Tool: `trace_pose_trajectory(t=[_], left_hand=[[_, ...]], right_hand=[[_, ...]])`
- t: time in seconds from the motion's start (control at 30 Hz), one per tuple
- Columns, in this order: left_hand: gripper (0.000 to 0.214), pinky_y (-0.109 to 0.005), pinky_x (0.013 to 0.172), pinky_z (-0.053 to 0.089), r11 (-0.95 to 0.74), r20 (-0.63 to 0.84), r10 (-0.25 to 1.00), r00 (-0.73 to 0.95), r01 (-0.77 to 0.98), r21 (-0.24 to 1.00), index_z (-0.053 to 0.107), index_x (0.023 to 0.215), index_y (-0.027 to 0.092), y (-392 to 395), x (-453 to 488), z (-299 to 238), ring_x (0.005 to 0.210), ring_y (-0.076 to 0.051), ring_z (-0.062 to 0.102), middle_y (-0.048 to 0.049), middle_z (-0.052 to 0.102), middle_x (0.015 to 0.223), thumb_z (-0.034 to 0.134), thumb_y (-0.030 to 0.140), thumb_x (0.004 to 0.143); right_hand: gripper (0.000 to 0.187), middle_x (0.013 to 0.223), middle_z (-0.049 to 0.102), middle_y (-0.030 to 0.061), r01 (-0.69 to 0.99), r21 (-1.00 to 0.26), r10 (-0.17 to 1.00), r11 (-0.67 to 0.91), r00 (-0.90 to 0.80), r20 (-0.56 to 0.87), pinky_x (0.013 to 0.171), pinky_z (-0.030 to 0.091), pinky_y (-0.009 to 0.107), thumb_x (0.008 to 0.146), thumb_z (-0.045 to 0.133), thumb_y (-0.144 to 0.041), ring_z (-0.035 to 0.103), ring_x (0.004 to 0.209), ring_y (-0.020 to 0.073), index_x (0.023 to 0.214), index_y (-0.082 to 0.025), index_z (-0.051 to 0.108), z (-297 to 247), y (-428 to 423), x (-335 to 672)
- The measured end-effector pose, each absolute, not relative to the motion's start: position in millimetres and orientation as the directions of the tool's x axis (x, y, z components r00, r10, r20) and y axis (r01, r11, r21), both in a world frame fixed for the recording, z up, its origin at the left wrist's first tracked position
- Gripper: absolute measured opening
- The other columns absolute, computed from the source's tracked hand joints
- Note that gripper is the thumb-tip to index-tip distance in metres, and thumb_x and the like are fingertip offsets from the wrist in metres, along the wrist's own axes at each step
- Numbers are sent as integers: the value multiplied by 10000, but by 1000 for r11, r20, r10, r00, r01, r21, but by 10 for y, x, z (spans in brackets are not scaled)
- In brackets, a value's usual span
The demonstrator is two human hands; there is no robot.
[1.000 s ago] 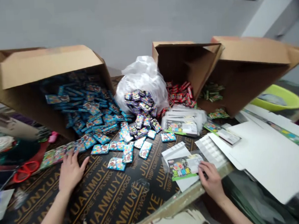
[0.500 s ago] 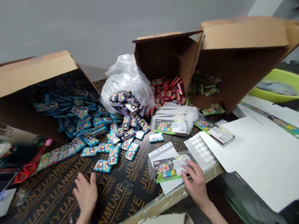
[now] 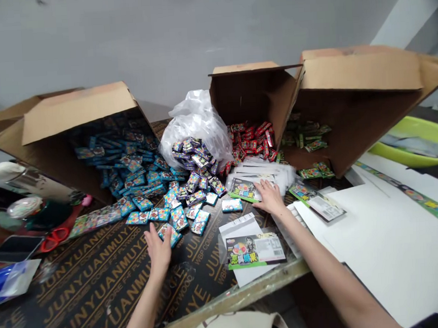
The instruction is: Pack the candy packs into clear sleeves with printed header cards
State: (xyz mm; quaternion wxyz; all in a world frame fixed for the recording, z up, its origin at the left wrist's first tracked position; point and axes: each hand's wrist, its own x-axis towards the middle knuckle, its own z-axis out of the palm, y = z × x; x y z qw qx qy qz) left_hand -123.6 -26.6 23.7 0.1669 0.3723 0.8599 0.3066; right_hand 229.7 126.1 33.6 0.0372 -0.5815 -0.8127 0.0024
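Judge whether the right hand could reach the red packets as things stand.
Probably yes: the right hand rests on the stack of clear bags, and only that low stack separates it from the red packets.

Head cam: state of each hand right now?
Left hand: open, at a blue packet, holding nothing.
Right hand: open, on clear plastic sleeves, holding nothing.

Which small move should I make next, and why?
Probably close your left hand on the small blue printed packet by its fingertips: the spread fingers are right at it, while your right hand rests on the stack of clear plastic sleeves.
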Motion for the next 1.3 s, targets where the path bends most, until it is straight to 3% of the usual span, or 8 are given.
trace_pose_trajectory(t=[0.27, 0.37, 0.6, 0.73, 0.83, 1.07, 1.2, 1.3], left_hand=[[677, -420, 1076, 139, 227, -11, 943, -334, 615, 755, 264, 1353, 178, -463, -1269, 515, 1350, -232, 28, -140, 130, 1465, 490, 473, 787], [647, -429, 1067, 174, 169, 0, 966, -259, 629, 758, 295, 1344, 187, -489, -1296, 492, 1346, -252, 61, -135, 155, 1460, 500, 448, 789], [588, -447, 1043, 231, 98, 36, 980, -197, 628, 772, 364, 1307, 203, -562, -1378, 395, 1340, -268, 118, -138, 181, 1452, 501, 438, 786], [558, -457, 1035, 248, 68, 59, 981, -185, 612, 788, 394, 1286, 200, -576, -1464, 357, 1333, -267, 161, -146, 248, 1426, 493, 424, 785], [530, -453, 1000, 315, 79, 60, 976, -208, 604, 793, 463, 1230, 183, -576, -1516, 329, 1303, -297, 245, -152, 280, 1411, 507, 431, 763], [485, -443, 970, 356, 97, 7, 984, -177, 569, 817, 556, 1137, 192, -619, -1560, 414, 1267, -312, 319, -133, 366, 1368, 542, 435, 717], [482, -418, 1020, 287, 87, -38, 992, -122, 421, 903, 567, 1127, 212, -593, -1463, 689, 1272, -285, 318, -99, 439, 1324, 587, 430, 698], [687, -381, 1016, 293, 62, -54, 995, -89, 92, 994, 394, 1290, 216, -530, -1198, 920, 1260, -260, 340, -98, 378, 1370, 632, 421, 679]], right_hand=[[456, 1049, 578, 164, 918, 29, 918, 395, -393, -42, 783, 391, 342, 775, 533, -396, 554, 940, 281, 1145, -133, 486, 419, 1216, 2331], [526, 1045, 572, 155, 914, 55, 915, 401, -397, -66, 774, 392, 335, 721, 585, -410, 552, 930, 282, 1164, -149, 475, 462, 1156, 2280], [517, 1084, 537, 231, 906, 187, 925, 380, -375, -64, 800, 396, 369, 811, 454, -366, 515, 1007, 306, 1219, -51, 405, 447, 1014, 2124], [213, 843, 629, 157, 878, 213, 904, 428, -418, -92, 690, 432, 286, 834, 406, -151, 607, 788, 219, 971, -75, 550, 440, 1049, 2084], [170, 744, 646, 116, 877, 215, 902, 430, -427, -61, 628, 425, 250, 804, 418, -50, 617, 686, 187, 863, -102, 569, 470, 1049, 2074], [293, 649, 640, 93, 904, 154, 902, 399, -418, 113, 566, 384, 253, 890, 394, -268, 603, 618, 187, 729, -137, 601, 779, 1024, 2085], [360, 645, 620, 116, 931, 102, 897, 350, -365, 249, 570, 354, 273, 903, 318, -245, 581, 609, 190, 713, -124, 599, 1111, 901, 1865], [361, 662, 601, 83, 903, 4, 851, 430, -407, 332, 606, 349, 272, 912, 287, -259, 559, 631, 167, 723, -153, 575, 1281, 523, 1337]])
